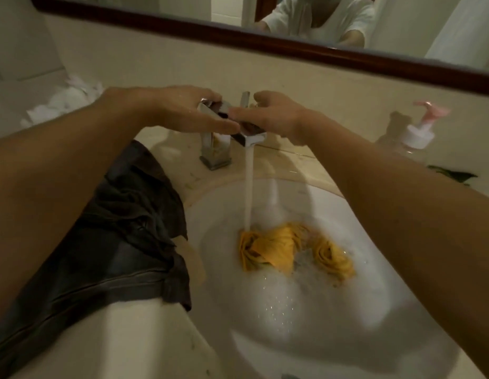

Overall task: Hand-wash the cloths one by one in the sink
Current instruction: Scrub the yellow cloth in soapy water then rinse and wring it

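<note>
A yellow cloth (pixel 289 250) lies bunched in the white sink (pixel 374 242), in soapy, foamy water. Water runs from the chrome faucet (pixel 250 139) straight onto the cloth's left end. Both my hands are up at the faucet. My left hand (pixel 183 110) holds the faucet's body between fingers and thumb. My right hand (pixel 273 116) is at the raised lever (pixel 245 98), thumb and curled fingers on either side of it. A dark brown cloth (pixel 114 242) is heaped on the counter left of the sink, partly under my left forearm.
A clear pump bottle with a pink head (pixel 421 129) stands at the back right of the counter. A white crumpled heap (pixel 65 102) lies at the back left. A small dark green thing (pixel 454 175) lies right of the sink. A wood-framed mirror (pixel 265 42) hangs above.
</note>
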Demonstrator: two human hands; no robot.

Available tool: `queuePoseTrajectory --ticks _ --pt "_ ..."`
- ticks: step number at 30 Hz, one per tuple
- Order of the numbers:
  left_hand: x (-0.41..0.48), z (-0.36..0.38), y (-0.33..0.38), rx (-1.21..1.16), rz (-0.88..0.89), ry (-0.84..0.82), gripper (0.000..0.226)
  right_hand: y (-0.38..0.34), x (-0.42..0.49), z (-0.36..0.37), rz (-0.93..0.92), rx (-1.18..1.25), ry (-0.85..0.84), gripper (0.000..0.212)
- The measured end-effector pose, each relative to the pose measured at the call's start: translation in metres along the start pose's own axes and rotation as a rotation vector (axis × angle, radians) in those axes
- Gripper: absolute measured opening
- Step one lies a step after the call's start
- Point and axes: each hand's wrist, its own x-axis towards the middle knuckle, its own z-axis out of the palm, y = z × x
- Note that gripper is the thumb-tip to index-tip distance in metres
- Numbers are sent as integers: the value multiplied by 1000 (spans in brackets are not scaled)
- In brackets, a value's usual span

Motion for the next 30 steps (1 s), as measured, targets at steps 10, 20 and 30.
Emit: queuePoseTrajectory --ticks 10,20,30 --pt "16 -1 -5 -80 -4 -80 113 -4 20 5 -93 97 65 113" --pt "-16 -10 33 -83 63 -100 110 1 -41 -13 -83 -88 21 106" --pt "-46 82 126 322 373 122 76 99 -154 -31 79 -318 -20 69"
